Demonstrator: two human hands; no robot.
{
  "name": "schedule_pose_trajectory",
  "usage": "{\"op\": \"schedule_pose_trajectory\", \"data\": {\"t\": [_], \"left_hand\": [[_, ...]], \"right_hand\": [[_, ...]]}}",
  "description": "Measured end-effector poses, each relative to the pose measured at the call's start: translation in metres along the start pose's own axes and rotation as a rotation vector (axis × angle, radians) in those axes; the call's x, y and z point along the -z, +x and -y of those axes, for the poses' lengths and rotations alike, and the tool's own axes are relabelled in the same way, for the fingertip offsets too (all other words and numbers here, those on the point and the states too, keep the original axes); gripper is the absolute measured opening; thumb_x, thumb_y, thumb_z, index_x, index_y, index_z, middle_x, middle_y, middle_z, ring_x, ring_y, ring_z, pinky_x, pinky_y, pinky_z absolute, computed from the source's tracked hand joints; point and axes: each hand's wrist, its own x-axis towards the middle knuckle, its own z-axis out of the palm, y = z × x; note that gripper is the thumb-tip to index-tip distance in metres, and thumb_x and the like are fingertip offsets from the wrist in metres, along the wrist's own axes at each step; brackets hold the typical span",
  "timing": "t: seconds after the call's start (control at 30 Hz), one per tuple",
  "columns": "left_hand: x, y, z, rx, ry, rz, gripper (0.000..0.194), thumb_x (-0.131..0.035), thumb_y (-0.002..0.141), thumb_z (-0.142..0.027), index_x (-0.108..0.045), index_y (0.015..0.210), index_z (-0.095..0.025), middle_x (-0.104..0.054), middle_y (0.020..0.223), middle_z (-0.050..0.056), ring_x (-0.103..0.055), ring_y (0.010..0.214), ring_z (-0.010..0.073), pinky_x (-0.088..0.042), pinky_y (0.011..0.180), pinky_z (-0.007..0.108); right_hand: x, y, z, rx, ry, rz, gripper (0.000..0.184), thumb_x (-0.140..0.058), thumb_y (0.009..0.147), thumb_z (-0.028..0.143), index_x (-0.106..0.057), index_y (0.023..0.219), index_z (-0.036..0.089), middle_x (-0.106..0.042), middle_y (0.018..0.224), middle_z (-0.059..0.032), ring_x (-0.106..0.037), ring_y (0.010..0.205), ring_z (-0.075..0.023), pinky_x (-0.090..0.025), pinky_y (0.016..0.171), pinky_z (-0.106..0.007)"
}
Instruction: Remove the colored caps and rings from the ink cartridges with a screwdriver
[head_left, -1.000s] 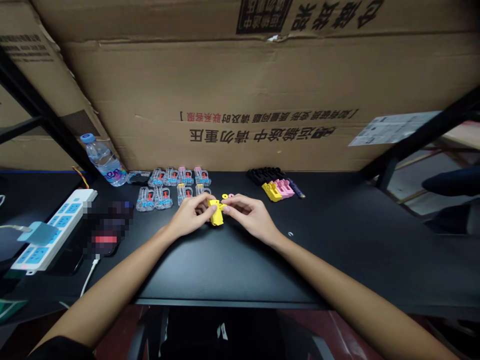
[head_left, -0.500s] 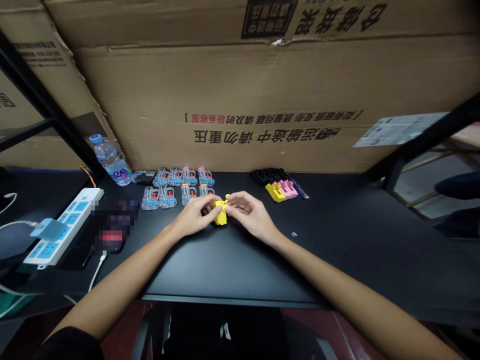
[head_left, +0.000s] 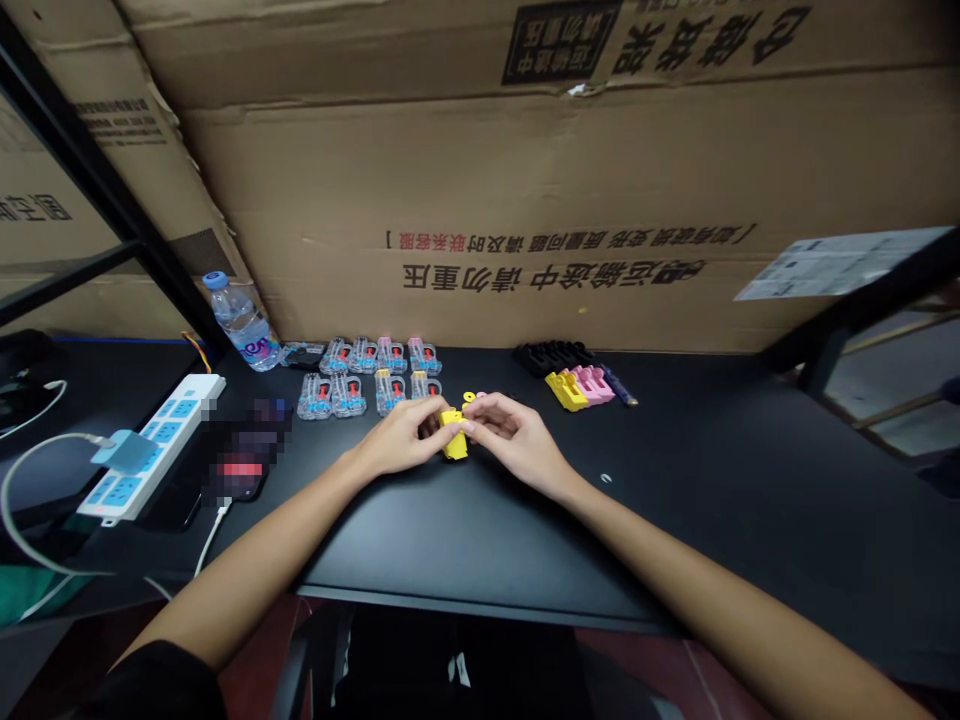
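A small yellow plastic part [head_left: 454,443] is held upright just above the black table, between both hands. My left hand [head_left: 409,435] grips it from the left, thumb on its near face and fingers behind. From the other side my right hand [head_left: 517,440] is closed at its upper right, thumb and fingertips pressed against it. Whether a smaller piece sits under those right fingertips is hidden. Just behind the hands lie a small yellow ring [head_left: 469,397] and a pink ring [head_left: 481,396], partly covered. Several clear plastic assemblies [head_left: 349,395] with red and blue bits stand in two rows behind my left hand.
Black parts [head_left: 551,357], yellow parts [head_left: 566,391], pink parts [head_left: 592,384] and a dark blue pen-like stick [head_left: 621,386] lie at back right. A white C-shaped bit [head_left: 606,478] is right of my wrist. Bottle [head_left: 244,322], phone [head_left: 244,465] and power strip [head_left: 154,445] stand left; cardboard [head_left: 480,180] walls the back.
The view has swung slightly left. My right fingertips have closed in on the yellow part's top, where a small yellow piece showed between them before. The rings behind show more clearly now.
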Motion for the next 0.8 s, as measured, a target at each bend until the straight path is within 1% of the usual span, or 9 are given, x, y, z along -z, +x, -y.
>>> {"op": "schedule_pose_trajectory", "data": {"t": [0.07,0.13,0.2,0.27,0.37,0.5,0.67,0.8], "left_hand": [[0.001,0.0,-0.002,-0.005,0.011,0.002,0.031,-0.057,0.104,-0.046,-0.062,0.09,-0.019,-0.061,0.076,0.0,-0.057,0.067,0.0145,-0.044,0.064,0.026],[0.003,0.0,-0.003,-0.01,0.019,-0.001,0.03,-0.057,0.103,-0.045,-0.063,0.091,-0.019,-0.061,0.076,0.0,-0.056,0.065,0.0144,-0.045,0.064,0.026],[0.004,-0.001,-0.002,-0.013,0.033,-0.011,0.028,-0.058,0.103,-0.044,-0.064,0.091,-0.019,-0.062,0.076,0.0,-0.057,0.065,0.0144,-0.045,0.064,0.026],[0.004,-0.001,-0.001,-0.014,0.048,-0.02,0.028,-0.058,0.104,-0.044,-0.066,0.094,-0.019,-0.064,0.078,0.001,-0.058,0.066,0.0147,-0.046,0.064,0.026],[0.004,-0.001,0.001,0.003,0.035,-0.012,0.028,-0.057,0.104,-0.046,-0.067,0.103,-0.019,-0.066,0.08,0.001,-0.061,0.068,0.0149,-0.047,0.066,0.027],[0.003,-0.002,0.002,0.052,-0.029,0.006,0.03,-0.058,0.103,-0.048,-0.063,0.117,-0.021,-0.067,0.081,0.0,-0.062,0.066,0.0145,-0.049,0.064,0.026],[0.002,-0.002,0.004,0.065,-0.057,-0.029,0.042,-0.063,0.102,-0.047,-0.056,0.136,-0.024,-0.068,0.085,0.0,-0.065,0.069,0.0152,-0.052,0.065,0.026],[0.002,-0.002,0.007,0.052,-0.061,-0.037,0.047,-0.067,0.1,-0.048,-0.056,0.139,-0.023,-0.073,0.097,0.003,-0.07,0.081,0.0171,-0.056,0.071,0.027]], "right_hand": [[0.003,0.0,0.001,0.011,-0.023,-0.027,0.037,-0.078,0.09,0.057,-0.071,0.1,0.022,-0.077,0.1,-0.0072,-0.074,0.087,-0.0224,-0.065,0.084,-0.042],[0.009,0.002,0.001,0.051,-0.093,-0.088,0.034,-0.073,0.095,0.055,-0.072,0.105,0.022,-0.077,0.1,-0.0075,-0.073,0.086,-0.0226,-0.064,0.083,-0.042],[0.018,0.004,0.002,0.127,-0.226,-0.159,0.029,-0.068,0.099,0.051,-0.073,0.108,0.023,-0.077,0.101,-0.0081,-0.073,0.087,-0.0236,-0.062,0.084,-0.043],[0.028,0.007,0.002,0.218,-0.401,-0.188,0.024,-0.065,0.102,0.044,-0.075,0.108,0.023,-0.076,0.103,-0.009,-0.071,0.091,-0.0251,-0.059,0.084,-0.043],[0.041,0.01,0.002,0.32,-0.646,-0.143,0.021,-0.061,0.104,0.036,-0.078,0.104,0.023,-0.074,0.099,-0.0095,-0.068,0.091,-0.026,-0.055,0.083,-0.044],[0.046,0.011,-0.001,0.352,-0.852,-0.032,0.022,-0.062,0.104,0.032,-0.082,0.099,0.023,-0.071,0.081,-0.0073,-0.061,0.079,-0.0251,-0.049,0.076,-0.042],[0.041,0.009,-0.003,0.357,-0.98,0.065,0.022,-0.063,0.104,0.032,-0.084,0.101,0.024,-0.071,0.084,-0.0084,-0.059,0.083,-0.0263,-0.043,0.074,-0.041],[0.038,0.007,-0.004,0.332,-1.0,0.13,0.022,-0.064,0.105,0.032,-0.084,0.106,0.024,-0.071,0.086,-0.0087,-0.059,0.085,-0.0264,-0.041,0.074,-0.04]]}}
